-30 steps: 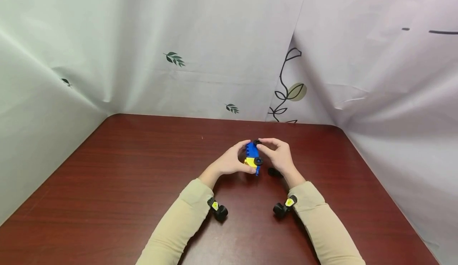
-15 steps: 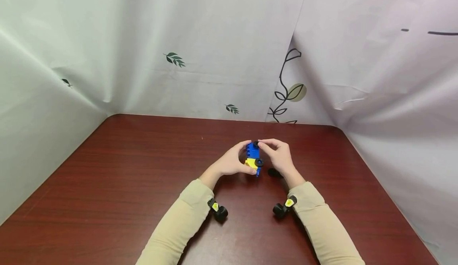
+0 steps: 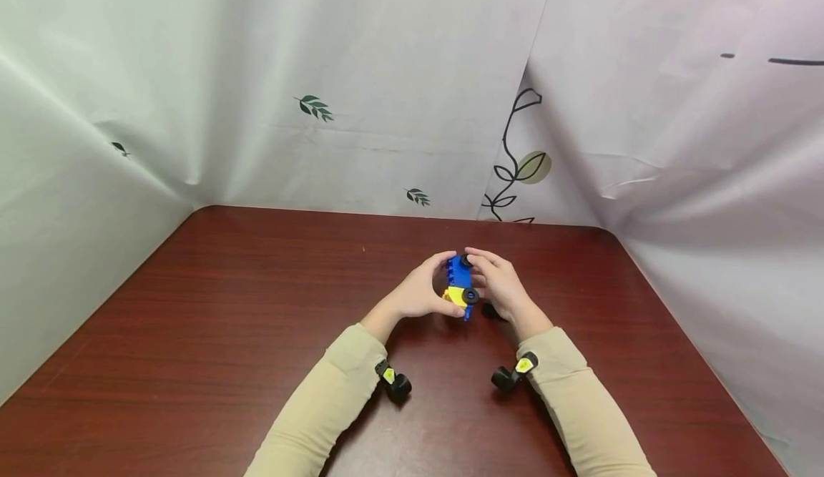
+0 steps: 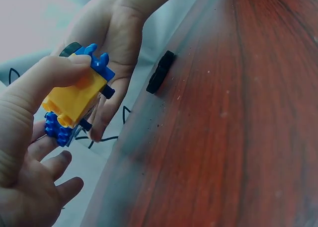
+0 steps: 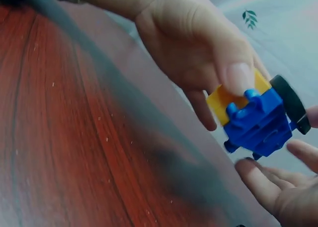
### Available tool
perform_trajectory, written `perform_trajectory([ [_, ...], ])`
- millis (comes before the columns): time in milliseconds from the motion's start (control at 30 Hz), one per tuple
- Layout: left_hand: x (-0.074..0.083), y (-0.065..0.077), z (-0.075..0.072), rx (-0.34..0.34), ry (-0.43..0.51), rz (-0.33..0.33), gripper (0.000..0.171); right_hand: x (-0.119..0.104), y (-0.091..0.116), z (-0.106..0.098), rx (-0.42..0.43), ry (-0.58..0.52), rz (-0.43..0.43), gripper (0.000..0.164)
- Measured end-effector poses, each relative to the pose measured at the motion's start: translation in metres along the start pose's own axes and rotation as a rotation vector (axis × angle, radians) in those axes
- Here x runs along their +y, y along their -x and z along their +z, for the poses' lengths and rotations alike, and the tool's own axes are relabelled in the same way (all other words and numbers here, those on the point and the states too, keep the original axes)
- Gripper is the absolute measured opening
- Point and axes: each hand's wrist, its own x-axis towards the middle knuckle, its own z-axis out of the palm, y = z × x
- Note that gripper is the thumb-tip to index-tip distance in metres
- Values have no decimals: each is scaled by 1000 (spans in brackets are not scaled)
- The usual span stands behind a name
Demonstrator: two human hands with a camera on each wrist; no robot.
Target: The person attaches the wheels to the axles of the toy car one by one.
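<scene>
The left hand (image 3: 415, 292) held a small toy vehicle of plastic building blocks (image 3: 459, 274) in front of the person, raised above the worktop (image 3: 270, 334). Its fingers were clamped on the two ends — thumb over the yellow block (image 4: 79, 98) at the near end, fingertips at the blue far end. The vehicle was turned on its side: its studs faced the left palm and its black wheels faced the right hand (image 3: 504, 291).

The right hand's fingers were at the far wheel (image 3: 465, 259); whether they pinched it or only touched it, I cannot tell. The near wheel (image 3: 471, 296) stood out beside the yellow block.

A small black piece (image 4: 160, 72) lay on the worktop, partly hidden by the right wrist in the head view. Both arms wore beige sleeves (image 3: 322, 391), with a wrist camera (image 3: 397, 387) at each cuff. Behind the reddish-brown, wood-grained worktop hung a pale, creased sheet (image 3: 399, 48) — printed with leaves and a vine.
</scene>
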Motion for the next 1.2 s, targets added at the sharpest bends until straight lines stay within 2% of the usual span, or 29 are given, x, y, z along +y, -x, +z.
perform_trajectory([
  [133, 0, 0, 1, -5, 12, 1, 98, -1, 1, 1, -74, -61, 74, 45],
  [267, 1, 1, 1, -10, 29, 3, 98, -1, 2, 2, -83, -83, 93, 44],
  [867, -2, 0, 3, 4, 35, 4, 101, -1, -2, 1, -60, -152, 46, 49],
  [1200, 1, 0, 3, 4, 33, 4, 101, -1, -1, 2, -49, -155, 50, 49],
])
